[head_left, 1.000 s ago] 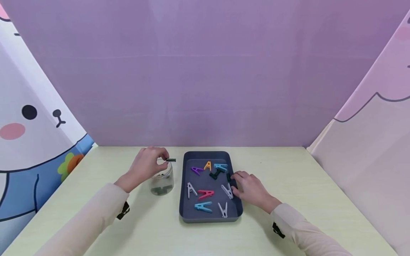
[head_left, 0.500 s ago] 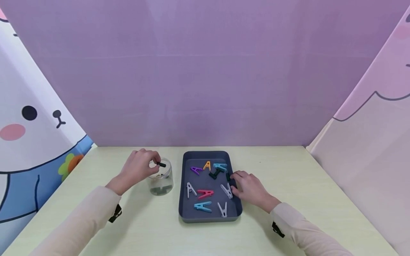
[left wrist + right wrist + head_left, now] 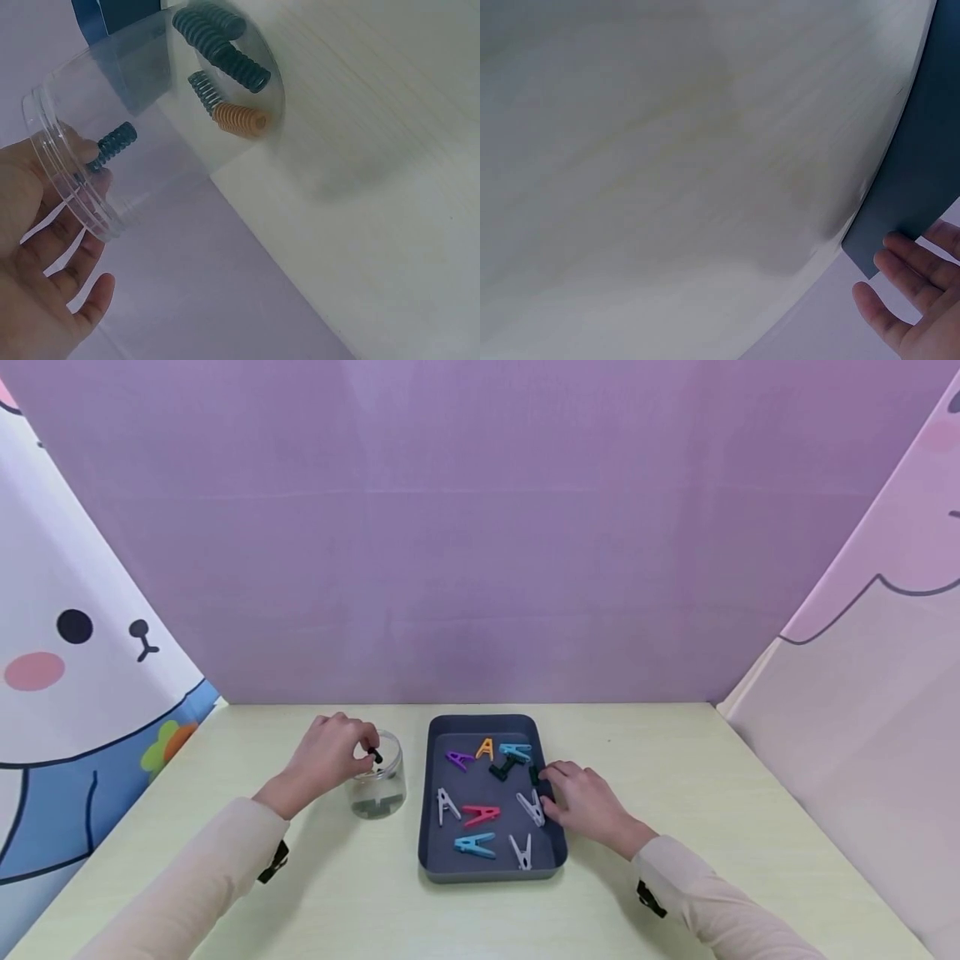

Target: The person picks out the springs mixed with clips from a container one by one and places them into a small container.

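The counter (image 3: 360, 893) bears a dark tray (image 3: 480, 787); its near end holds a light-blue clip (image 3: 472, 841) and a white clip (image 3: 524, 860), with a red clip (image 3: 483, 811) behind. Right hand (image 3: 588, 802): grip spread, fingers resting at the tray's right wall. Left of the tray, a clear jar (image 3: 401, 770) stands upright, green springs (image 3: 210, 37) and an orange spring (image 3: 240, 120) lying at its bottom. Left hand (image 3: 330, 756): grip pinching one end of a dark spring (image 3: 118, 141), held tilted just inside the jar's mouth, apart from those below. The tray's far end holds a purple clip (image 3: 457, 756) and a yellow clip (image 3: 487, 745). Behind stands a purple backdrop (image 3: 480, 527).
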Tool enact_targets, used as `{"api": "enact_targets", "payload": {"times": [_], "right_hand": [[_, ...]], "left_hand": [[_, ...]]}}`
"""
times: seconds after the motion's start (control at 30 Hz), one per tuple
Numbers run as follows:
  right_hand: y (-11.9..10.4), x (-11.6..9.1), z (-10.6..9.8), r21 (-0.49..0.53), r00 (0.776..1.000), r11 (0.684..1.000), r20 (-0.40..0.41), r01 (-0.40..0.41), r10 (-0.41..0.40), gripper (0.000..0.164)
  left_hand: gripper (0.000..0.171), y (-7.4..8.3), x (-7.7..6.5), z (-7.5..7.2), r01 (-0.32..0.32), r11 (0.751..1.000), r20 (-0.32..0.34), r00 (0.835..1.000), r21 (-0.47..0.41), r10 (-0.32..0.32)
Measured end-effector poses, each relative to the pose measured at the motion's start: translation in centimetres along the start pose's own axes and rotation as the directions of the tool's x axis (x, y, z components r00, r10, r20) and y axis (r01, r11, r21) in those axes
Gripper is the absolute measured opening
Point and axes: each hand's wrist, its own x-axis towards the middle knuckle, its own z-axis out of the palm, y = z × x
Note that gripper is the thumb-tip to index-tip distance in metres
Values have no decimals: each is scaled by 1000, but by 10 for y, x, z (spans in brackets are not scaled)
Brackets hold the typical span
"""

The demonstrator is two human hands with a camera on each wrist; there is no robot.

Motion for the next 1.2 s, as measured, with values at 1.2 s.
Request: {"api": "enact_targets", "payload": {"times": [1.2], "right_hand": [[3, 0, 4, -18, 998, 999, -46, 34, -35, 30]], "left_hand": [[17, 10, 13, -7, -28, 1000, -28, 999, 10, 28]]}}
